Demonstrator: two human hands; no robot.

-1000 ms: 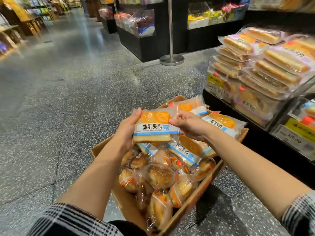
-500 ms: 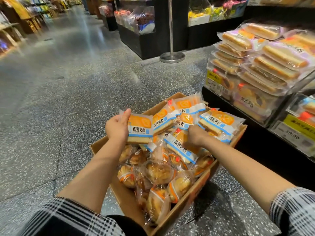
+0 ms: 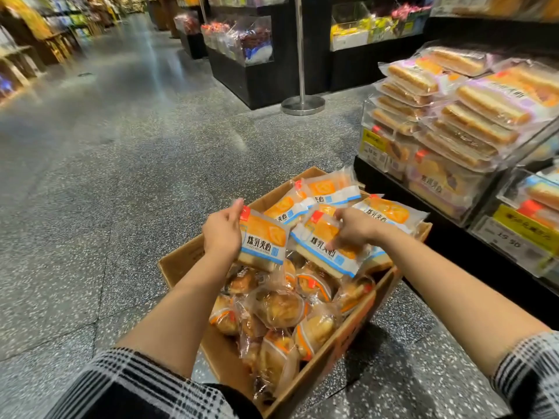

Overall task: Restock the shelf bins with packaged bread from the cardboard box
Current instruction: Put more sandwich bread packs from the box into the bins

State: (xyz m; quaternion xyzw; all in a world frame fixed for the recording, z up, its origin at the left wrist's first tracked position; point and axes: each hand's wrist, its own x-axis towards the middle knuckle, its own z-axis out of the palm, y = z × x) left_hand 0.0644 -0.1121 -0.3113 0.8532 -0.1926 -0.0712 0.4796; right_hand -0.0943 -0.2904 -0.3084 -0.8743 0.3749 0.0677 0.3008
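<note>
Gripping one bread packet (image 3: 262, 241) over the cardboard box (image 3: 187, 261), left hand (image 3: 222, 234) | right hand (image 3: 352, 228) is grasping a second packet (image 3: 325, 251) | shelf bins (image 3: 472, 189) are standing right.

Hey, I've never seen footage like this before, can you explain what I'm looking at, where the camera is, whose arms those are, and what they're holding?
The camera is worn on a person's head and looks forward and down, so the two bare arms reaching in from the bottom are the wearer's own. There is no robot here. This is a shop aisle. On the speckled floor stands an open cardboard box full of packaged bread: flat orange-and-white packs at the far end, round buns in clear wrap nearer the person. The left hand holds one orange pack up over the box. The right hand grips a second orange pack, just above the pile. To the right are the clear shelf bins, already stacked with long bread packs, with price tags in front.
</note>
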